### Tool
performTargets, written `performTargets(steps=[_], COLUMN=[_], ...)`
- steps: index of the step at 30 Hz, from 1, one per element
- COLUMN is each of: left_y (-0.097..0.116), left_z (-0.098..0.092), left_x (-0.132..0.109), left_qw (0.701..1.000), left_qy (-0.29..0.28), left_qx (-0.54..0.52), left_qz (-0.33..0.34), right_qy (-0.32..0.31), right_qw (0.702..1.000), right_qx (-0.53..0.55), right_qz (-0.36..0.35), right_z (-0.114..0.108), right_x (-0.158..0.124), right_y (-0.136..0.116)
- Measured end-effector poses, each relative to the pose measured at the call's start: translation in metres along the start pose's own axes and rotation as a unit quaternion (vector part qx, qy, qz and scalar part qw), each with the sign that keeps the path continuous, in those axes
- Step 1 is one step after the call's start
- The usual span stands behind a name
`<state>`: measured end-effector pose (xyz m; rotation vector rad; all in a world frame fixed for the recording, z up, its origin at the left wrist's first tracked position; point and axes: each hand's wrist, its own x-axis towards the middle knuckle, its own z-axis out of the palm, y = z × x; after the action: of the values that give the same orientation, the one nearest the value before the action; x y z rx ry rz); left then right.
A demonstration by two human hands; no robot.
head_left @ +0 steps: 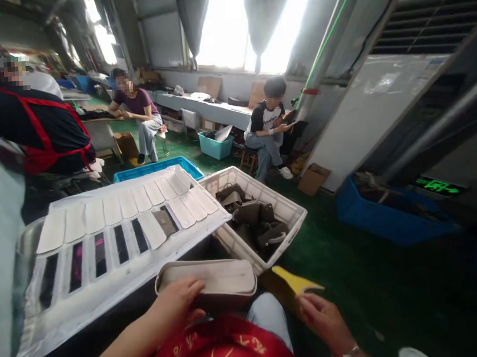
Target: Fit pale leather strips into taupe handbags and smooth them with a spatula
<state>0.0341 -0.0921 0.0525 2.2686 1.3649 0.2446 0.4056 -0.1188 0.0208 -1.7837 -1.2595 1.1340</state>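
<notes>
Across my lap lies a long, rounded bag body (pixel 228 279) with a pale, cream-coloured top and darker sides. My left hand (pixel 183 297) grips its near left part, fingers on the pale surface and thumb lower at the side. To the right of the bag body, my right hand (pixel 322 316) pinches the end of a yellow piece of sheet material (pixel 295 278), whose other side looks brown. Left of the lap, a white-covered board (pixel 120 291) carries rows of cream panels (pixel 130 203), dark strips (pixel 100 254) and one grey-brown panel (pixel 166 221).
A white crate (pixel 291 240) holding several dark brown bag pieces (pixel 246 213) stands just ahead. Blue bins (pixel 386 218) sit at the right, with a teal one (pixel 216 146) farther off. Co-workers sit ahead and left. A cardboard box (pixel 314 178) rests by the white cabinet (pixel 364 117).
</notes>
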Motion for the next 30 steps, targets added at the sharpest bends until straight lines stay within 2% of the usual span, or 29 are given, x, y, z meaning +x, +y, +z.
performTargets(steps=[2,4,6,8,9,10,11,13,15,16,17,18,20,21,23,25,27,30], left_y=[-0.011,-0.024,-0.033,-0.032,-0.028,-0.022,-0.015,-0.001,0.011,0.015,0.019,0.023,0.034,0.040,0.054,0.066,0.072,0.069], left_z=[-0.019,-0.038,-0.056,-0.068,-0.072,-0.074,-0.073,-0.065,-0.050,-0.041,-0.031,-0.022,-0.006,0.001,0.008,0.009,0.006,-0.004], left_x=[-0.022,-0.041,-0.053,-0.056,-0.055,-0.054,-0.052,-0.051,-0.053,-0.053,-0.053,-0.052,-0.046,-0.041,-0.028,-0.013,0.003,0.029], left_qw=[0.989,0.957,0.914,0.882,0.876,0.877,0.883,0.888,0.864,0.844,0.823,0.802,0.768,0.755,0.738,0.731,0.735,0.765], left_qy=[0.060,0.142,0.224,0.271,0.270,0.245,0.193,0.046,-0.082,-0.111,-0.112,-0.088,0.000,0.036,0.070,0.082,0.098,0.074], left_qx=[-0.136,-0.249,-0.326,-0.376,-0.394,-0.410,-0.426,-0.458,-0.496,-0.523,-0.554,-0.586,-0.632,-0.644,-0.660,-0.668,-0.662,-0.628], left_qz=[-0.009,-0.055,-0.092,-0.082,-0.066,-0.048,-0.033,-0.021,-0.032,-0.044,-0.059,-0.074,-0.103,-0.115,-0.121,-0.113,-0.109,-0.124], right_qy=[0.020,-0.015,-0.085,-0.177,-0.221,-0.262,-0.293,-0.343,-0.373,-0.377,-0.368,-0.345,-0.285,-0.270,-0.286,-0.310,-0.297,-0.278], right_qw=[0.996,0.989,0.981,0.968,0.958,0.946,0.935,0.910,0.886,0.873,0.863,0.857,0.863,0.873,0.893,0.903,0.915,0.923], right_qx=[0.005,0.008,0.013,0.043,0.065,0.091,0.116,0.168,0.226,0.265,0.309,0.350,0.391,0.381,0.321,0.272,0.252,0.254], right_qz=[-0.083,-0.146,-0.171,-0.170,-0.168,-0.167,-0.165,-0.160,-0.159,-0.159,-0.158,-0.156,-0.145,-0.138,-0.132,-0.123,-0.108,-0.084], right_z=[-0.008,-0.008,0.001,0.018,0.028,0.037,0.045,0.057,0.064,0.068,0.072,0.078,0.092,0.101,0.118,0.131,0.138,0.139], right_x=[-0.027,-0.049,-0.065,-0.074,-0.076,-0.077,-0.076,-0.074,-0.070,-0.068,-0.067,-0.065,-0.062,-0.061,-0.057,-0.050,-0.038,-0.006], right_y=[-0.037,-0.083,-0.124,-0.151,-0.159,-0.163,-0.164,-0.161,-0.153,-0.148,-0.143,-0.138,-0.129,-0.126,-0.123,-0.127,-0.137,-0.158])
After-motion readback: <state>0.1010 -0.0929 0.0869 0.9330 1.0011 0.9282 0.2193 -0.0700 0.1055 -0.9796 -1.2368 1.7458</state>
